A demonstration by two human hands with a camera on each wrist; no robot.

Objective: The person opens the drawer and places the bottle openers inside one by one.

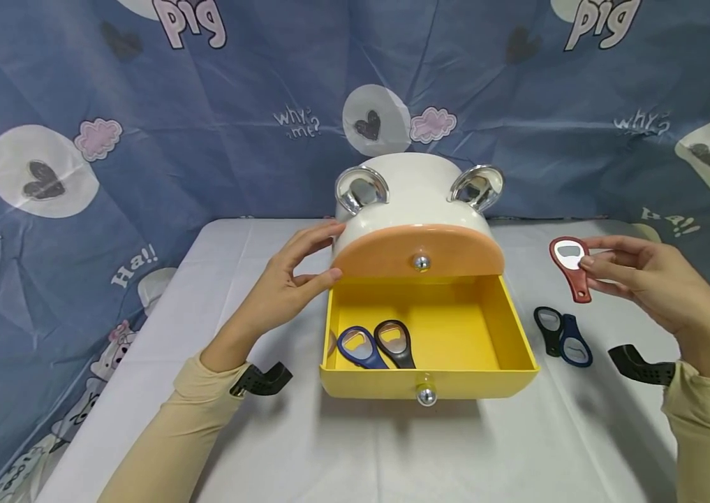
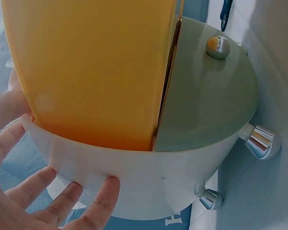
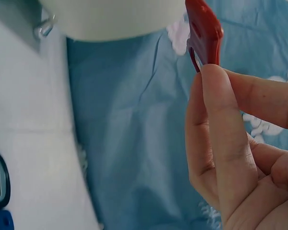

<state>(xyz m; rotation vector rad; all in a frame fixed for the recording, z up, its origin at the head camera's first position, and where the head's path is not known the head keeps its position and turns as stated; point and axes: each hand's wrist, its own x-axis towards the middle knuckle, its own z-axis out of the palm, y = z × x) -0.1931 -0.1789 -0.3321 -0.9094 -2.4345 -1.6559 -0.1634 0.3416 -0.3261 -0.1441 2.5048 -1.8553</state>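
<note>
My right hand (image 1: 656,279) pinches a red bottle opener (image 1: 578,285) between thumb and fingers, raised to the right of a white animal-shaped drawer box (image 1: 414,188). In the right wrist view, the same red opener (image 3: 209,38) is seen nearly edge-on. My left hand (image 1: 282,290) rests spread fingers on the box's left side; the left wrist view shows the fingertips (image 2: 110,187) against its white wall. The yellow lower drawer (image 1: 455,325) is pulled out. Inside it lie a blue bottle opener (image 1: 361,349) and a black bottle opener (image 1: 397,342).
Right of the drawer, another black opener (image 1: 548,328) and a dark blue opener (image 1: 574,346) lie on the white tabletop (image 1: 267,447). An orange upper drawer (image 1: 386,253) with a silver knob sits closed above. Two shiny ears stick out of the box. A blue patterned cloth (image 1: 235,84) hangs behind.
</note>
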